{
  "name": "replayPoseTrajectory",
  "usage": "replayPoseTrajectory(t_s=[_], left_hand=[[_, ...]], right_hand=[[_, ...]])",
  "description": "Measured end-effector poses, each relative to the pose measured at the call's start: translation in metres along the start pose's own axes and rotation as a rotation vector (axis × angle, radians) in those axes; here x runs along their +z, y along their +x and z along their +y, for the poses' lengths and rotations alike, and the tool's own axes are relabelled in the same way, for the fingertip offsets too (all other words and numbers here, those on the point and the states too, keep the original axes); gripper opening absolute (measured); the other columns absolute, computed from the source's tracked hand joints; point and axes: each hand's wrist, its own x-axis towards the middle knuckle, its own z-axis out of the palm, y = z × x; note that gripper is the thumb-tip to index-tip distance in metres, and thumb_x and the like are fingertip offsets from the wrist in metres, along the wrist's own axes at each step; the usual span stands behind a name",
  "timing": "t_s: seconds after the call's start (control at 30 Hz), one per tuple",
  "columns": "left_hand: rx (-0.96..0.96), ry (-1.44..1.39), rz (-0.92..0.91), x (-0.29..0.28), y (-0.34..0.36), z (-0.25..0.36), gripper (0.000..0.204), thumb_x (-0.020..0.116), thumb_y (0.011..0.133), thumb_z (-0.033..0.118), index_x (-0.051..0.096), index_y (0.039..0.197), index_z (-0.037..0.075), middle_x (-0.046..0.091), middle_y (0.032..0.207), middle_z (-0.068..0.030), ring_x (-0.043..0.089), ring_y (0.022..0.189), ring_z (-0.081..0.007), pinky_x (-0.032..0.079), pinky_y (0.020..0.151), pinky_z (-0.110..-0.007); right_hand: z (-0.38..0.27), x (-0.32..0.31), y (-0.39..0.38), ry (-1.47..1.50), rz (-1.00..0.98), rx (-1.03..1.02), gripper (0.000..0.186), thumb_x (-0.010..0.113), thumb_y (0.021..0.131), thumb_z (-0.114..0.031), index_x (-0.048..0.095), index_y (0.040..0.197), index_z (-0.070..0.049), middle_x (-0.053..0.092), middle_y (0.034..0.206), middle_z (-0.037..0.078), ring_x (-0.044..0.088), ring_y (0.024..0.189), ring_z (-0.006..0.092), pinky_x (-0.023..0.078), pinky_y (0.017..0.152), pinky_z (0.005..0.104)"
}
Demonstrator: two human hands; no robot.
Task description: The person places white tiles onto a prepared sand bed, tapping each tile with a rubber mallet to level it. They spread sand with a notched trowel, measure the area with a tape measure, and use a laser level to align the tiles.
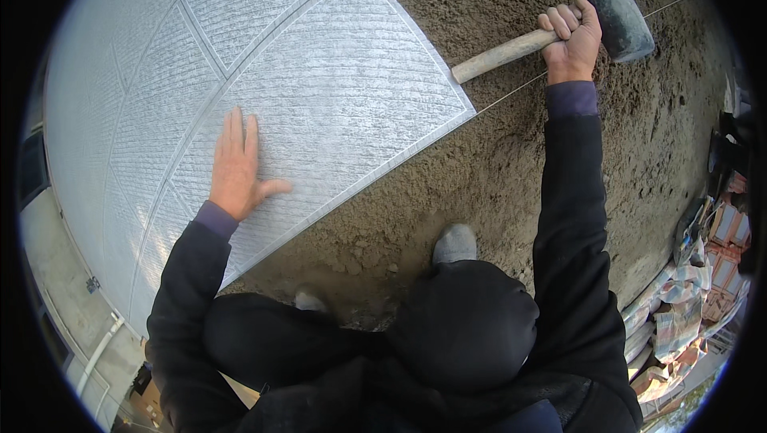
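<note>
My left hand (240, 169) lies on a light grey textured paving tile (335, 73), fingers stretched out and thumb apart. My right hand (571, 45) grips the pale wooden handle of a mallet (503, 53) near its large black head (615, 13). The handle's far end is at the tile's right corner, over rough damp mortar (479, 169). A thin taut string (511, 93) runs from near that corner under my right hand toward the upper right.
More grey tiles (144, 113) cover the surface to the left, with a wall and white pipe (96, 361) beyond. My grey shoe (454, 243) rests on the mortar below. At the right edge lie stacked reddish bricks (723, 249) and crumpled striped sheeting (675, 325).
</note>
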Motion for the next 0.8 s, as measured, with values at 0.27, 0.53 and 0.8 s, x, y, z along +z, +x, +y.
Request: replayPoseTrajectory(t_s=[0.27,0.53,0.8], left_hand=[[-0.016,-0.009,-0.026,0.005,-0.003,-0.005,0.135,0.085,0.068,0.068,0.023,0.162,-0.008,0.013,0.169,-0.0372,0.013,0.159,-0.0502,0.023,0.128,-0.056],[-0.032,-0.022,0.194,0.038,-0.04,0.0,0.103,0.07,0.092,0.061,0.032,0.159,-0.008,0.022,0.168,-0.0309,0.019,0.159,-0.0432,0.026,0.127,-0.054],[-0.127,-0.253,0.296,0.109,-0.184,0.037,0.087,0.064,0.099,0.052,0.038,0.154,-0.01,0.029,0.167,-0.0266,0.025,0.158,-0.0384,0.024,0.129,-0.051]], right_hand=[[-0.007,0.019,-0.014,-0.065,-0.215,-0.006,0.043,0.063,0.105,-0.018,0.036,0.071,-0.019,0.025,0.058,-0.008,0.025,0.047,0.0077,0.032,0.056,0.0292],[0.008,0.08,-0.158,-0.609,-0.392,0.153,0.013,0.059,0.108,-0.015,0.057,0.111,-0.002,0.041,0.077,-0.005,0.032,0.057,0.0028,0.025,0.046,0.0214],[0.117,0.113,-0.265,-1.144,-0.846,0.58,0.038,0.073,0.103,-0.036,0.059,0.113,-0.002,0.045,0.062,-0.004,0.037,0.042,0.0052,0.028,0.04,0.0241]])
